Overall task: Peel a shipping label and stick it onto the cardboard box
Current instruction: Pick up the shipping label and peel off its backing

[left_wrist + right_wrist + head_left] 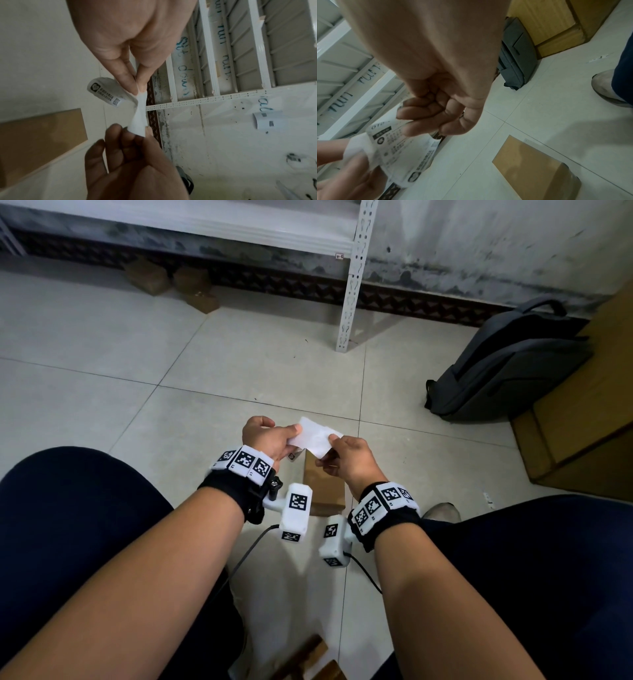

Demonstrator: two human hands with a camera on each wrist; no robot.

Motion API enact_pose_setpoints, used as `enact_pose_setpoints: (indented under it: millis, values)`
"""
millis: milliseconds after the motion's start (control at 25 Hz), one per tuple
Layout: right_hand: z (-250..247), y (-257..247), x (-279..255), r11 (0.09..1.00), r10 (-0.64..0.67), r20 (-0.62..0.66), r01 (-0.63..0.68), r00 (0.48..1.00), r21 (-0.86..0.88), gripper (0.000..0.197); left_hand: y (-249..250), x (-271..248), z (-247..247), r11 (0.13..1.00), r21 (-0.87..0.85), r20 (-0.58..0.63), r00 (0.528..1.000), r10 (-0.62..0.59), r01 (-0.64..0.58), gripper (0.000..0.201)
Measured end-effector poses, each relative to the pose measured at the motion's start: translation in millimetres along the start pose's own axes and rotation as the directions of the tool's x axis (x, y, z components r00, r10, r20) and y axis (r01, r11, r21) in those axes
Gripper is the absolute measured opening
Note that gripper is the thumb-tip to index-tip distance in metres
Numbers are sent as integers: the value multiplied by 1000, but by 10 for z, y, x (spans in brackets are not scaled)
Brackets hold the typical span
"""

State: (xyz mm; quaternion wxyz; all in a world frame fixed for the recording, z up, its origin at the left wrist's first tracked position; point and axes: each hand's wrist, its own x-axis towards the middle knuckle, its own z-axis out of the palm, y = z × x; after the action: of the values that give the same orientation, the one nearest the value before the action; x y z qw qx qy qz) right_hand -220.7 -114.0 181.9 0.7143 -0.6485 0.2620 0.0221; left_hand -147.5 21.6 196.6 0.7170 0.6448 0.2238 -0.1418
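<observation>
The cardboard box [323,486] lies on the floor tiles [171,371] between my knees, and in the head view my wrists and the wrist cameras cover most of it; only a strip of its brown top shows. The print on the shipping label [313,436] is too small and blurred to read in any view. Whether the label has parted from its backing I cannot tell.

I hold the label above the box, off its far end and not touching it. My left hand [265,438] pinches the label's left edge between thumb and fingers, the other fingers curled. My right hand [347,460] pinches the right edge, its fingers folded under the sheet with the printed face toward the floor, as the right wrist view shows. In the left wrist view the sheet is twisted between the two grips and its free end curls over.

Both forearms reach forward over my thighs. Well to the right of the box a dark backpack [507,364] leans against a wooden cabinet [589,412]. Beyond the box stands the white shelf post [354,278].
</observation>
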Motion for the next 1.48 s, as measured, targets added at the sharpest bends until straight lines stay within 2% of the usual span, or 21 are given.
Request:
enact_pose_setpoints:
  millis: [200,360,440,560,720,840,1000,1160,1280,1480]
  values:
    - [-33,-111,-35,999,46,115,-48,992,19,30,154,25,-135,983,179,57,998,25,-35,36]
    - [-111,-161,-55,995,86,155,-91,984,28,32,199,65,-172,974,219,134,991,25,-54,31]
    - [-147,-158,-51,996,80,131,-85,988,33,26,157,82,-166,976,207,163,986,38,-72,37]
    - [-158,-103,-38,992,64,44,-69,997,107,10,96,70,-159,986,165,289,955,-68,20,47]
    - [-182,-32,-18,976,52,37,-59,998,209,10,84,27,-170,969,230,400,899,-176,87,32]
    - [-218,-56,-20,988,19,28,-23,999,155,10,104,40,-207,955,276,429,876,-222,107,34]
    - [-210,-21,39,998,-59,-118,61,991,15,16,76,-31,-167,926,357,497,814,-300,124,22]
    - [-196,63,55,999,9,-62,-7,998,44,19,18,6,-224,915,397,495,824,-276,68,30]
    - [-194,38,50,996,26,-13,-25,1000,87,17,50,56,-272,891,454,498,837,-226,-30,35]
    - [-214,21,82,957,230,44,-234,972,170,18,53,139,-350,729,646,514,834,-199,-225,30]
